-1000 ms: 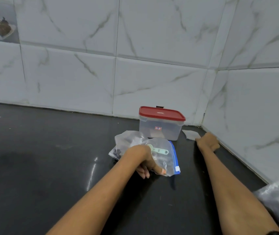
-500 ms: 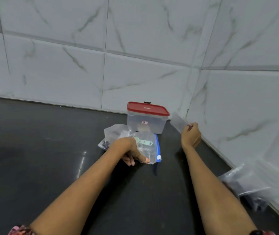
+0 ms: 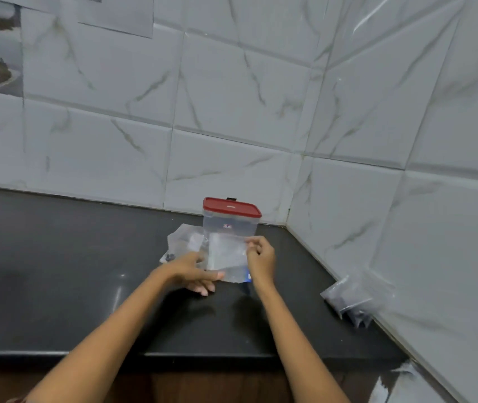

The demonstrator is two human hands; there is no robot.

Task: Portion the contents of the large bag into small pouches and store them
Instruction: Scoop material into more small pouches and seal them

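Right hand (image 3: pixel 261 258) pinches empty small pouch (image 3: pixel 226 251) upright for filling | left hand (image 3: pixel 194 273) fingers extended, steadying large bag (image 3: pixel 184 242) near bench's back-right corner.

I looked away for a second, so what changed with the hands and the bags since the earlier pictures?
The right hand carried the small pouch it picked up near the wall corner over to the middle, holding it upright by its top edge. The left hand kept resting on the large bag. The red-lidded container stayed closed and in place.
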